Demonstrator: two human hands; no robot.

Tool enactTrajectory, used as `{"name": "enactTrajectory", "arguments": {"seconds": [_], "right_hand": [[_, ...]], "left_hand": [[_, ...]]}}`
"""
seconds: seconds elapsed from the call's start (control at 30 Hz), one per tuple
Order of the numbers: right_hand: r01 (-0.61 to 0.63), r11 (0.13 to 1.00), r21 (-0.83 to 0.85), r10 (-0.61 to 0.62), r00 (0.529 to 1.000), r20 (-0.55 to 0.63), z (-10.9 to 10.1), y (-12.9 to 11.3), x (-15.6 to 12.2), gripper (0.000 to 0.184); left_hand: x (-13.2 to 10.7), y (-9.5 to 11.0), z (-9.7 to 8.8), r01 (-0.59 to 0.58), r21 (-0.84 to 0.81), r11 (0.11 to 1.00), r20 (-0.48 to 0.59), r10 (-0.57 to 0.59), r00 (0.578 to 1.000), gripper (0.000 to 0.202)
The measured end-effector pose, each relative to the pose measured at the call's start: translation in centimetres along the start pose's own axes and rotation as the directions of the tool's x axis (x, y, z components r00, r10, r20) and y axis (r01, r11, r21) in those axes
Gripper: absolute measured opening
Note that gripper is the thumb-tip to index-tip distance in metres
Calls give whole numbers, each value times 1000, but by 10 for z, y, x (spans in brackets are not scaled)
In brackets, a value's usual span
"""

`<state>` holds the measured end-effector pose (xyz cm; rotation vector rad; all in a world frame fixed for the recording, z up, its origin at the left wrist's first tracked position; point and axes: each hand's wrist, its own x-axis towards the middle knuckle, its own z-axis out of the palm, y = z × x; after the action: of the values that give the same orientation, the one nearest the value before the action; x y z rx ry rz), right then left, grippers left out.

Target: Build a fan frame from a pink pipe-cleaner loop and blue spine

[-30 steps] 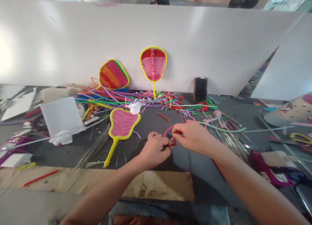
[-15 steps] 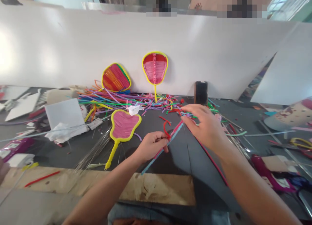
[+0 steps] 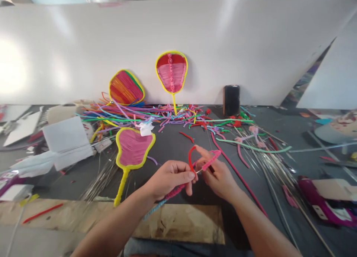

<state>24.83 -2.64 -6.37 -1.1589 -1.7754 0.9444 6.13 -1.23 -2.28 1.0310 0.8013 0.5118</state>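
My left hand (image 3: 170, 178) is pinched shut on a bundle of pipe cleaners (image 3: 178, 190); pink and blue strands trail from it toward me and a red loop (image 3: 191, 158) rises above it. My right hand (image 3: 216, 173) is closed on a pink pipe cleaner (image 3: 211, 159) just right of the left hand, fingertips almost touching. Both hands hover over the dark mat (image 3: 173, 145). A pink fan with a yellow rim (image 3: 133, 148) lies left of my left hand.
A heap of loose coloured pipe cleaners (image 3: 139, 114) lies along the white partition (image 3: 195, 45). Two finished fans (image 3: 125, 87) (image 3: 171, 72) and a black phone (image 3: 231, 100) lean against it. White boxes (image 3: 65, 138) lie left, metal wires (image 3: 267, 164) and magenta tools (image 3: 323, 205) right.
My right hand has come back from the pile toward my left hand, and now pinches a pink pipe cleaner beside it. A long red strand now lies on the mat to the right.
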Motion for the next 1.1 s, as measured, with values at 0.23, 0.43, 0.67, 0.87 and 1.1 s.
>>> {"name": "enactTrajectory", "arguments": {"seconds": [0.23,0.43,0.67,0.87,1.1], "right_hand": [[34,999,-15,-35,999,-39,3,2,-7,33],[22,987,-159,-16,999,40,2,-10,-3,31],[-15,972,-236,-21,988,-151,-1,-17,-6,20],[184,855,-485,-316,926,-208,-3,-12,-6,16],[450,627,-636,-607,794,-36,-16,-16,-4,26]], "left_hand": [[3,-7,-2,106,-93,990,60,-100,993,32],[3,-6,0,89,-82,993,77,-83,994,28],[6,-2,-6,3,-135,991,-84,-14,996,29],[8,-1,-11,-82,-128,988,-174,59,983,24],[8,-1,-8,-102,63,993,-226,114,968,24]]}}
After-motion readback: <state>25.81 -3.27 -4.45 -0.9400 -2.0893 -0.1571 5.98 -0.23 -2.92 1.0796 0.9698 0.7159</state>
